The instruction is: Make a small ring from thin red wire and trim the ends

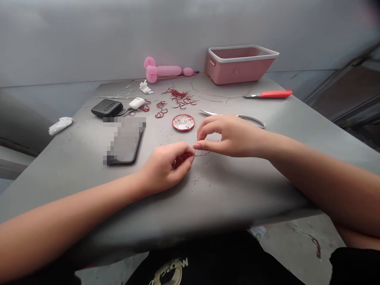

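Black clothing with one pale print (pixel 231 261) lies nearest. Over the grey worktop (pixel 243 190), two bare hands meet: the left hand (pixel 163 164) and right hand (pixel 230 134) each pinch one thin dark-red cord (pixel 203 155) between thumb and finger. Just beyond sit one round red-rimmed bead dish (pixel 173 123) and one pair of silver metal scissors (pixel 208 113); farther, one red-handled knife (pixel 276 94) and one pink plastic bin (pixel 237 71).

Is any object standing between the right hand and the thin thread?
No, nothing visible stands between the right hand and the thread at the left hand; the dish lies farther back than the thread.
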A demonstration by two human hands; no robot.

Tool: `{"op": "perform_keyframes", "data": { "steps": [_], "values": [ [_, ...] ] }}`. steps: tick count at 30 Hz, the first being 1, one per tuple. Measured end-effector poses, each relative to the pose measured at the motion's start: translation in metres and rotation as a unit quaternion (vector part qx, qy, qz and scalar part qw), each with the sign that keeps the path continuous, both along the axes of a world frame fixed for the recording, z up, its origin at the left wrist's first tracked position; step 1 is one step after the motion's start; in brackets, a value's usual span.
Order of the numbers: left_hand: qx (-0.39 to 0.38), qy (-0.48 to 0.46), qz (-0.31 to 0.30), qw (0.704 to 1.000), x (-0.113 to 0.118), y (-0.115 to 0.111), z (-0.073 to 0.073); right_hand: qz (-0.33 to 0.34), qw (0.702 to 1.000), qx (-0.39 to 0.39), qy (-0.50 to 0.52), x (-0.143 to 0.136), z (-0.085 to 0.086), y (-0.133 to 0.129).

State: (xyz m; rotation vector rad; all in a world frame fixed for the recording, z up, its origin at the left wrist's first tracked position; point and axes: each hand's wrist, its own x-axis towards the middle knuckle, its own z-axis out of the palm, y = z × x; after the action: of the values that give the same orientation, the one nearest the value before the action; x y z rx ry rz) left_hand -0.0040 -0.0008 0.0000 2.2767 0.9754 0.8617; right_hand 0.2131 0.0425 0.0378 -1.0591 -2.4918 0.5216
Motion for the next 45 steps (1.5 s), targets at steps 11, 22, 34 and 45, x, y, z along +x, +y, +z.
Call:
{"op": "perform_keyframes", "data": {
  "steps": [11, 22, 34, 45],
  "values": [
    [-0.278, -0.173, 0.110, 0.938, 0.000, 0.004, 0.013, 0.042, 0.913, 0.371, 0.162, -0.018, -0.021, -0.013],
    [-0.410, -0.370, 0.015, 0.833, 0.001, 0.006, 0.020, -0.017, 0.927, 0.349, 0.140, -0.004, -0.016, 0.002],
    [-0.344, -0.111, -0.023, 0.932, -0.002, 0.003, 0.021, 0.106, 0.957, 0.188, 0.196, 0.005, -0.012, 0.012],
    [-0.259, -0.060, 0.010, 0.964, 0.003, 0.003, 0.008, 0.133, 0.988, 0.079, 0.025, 0.012, 0.002, 0.006]
  ]
}}
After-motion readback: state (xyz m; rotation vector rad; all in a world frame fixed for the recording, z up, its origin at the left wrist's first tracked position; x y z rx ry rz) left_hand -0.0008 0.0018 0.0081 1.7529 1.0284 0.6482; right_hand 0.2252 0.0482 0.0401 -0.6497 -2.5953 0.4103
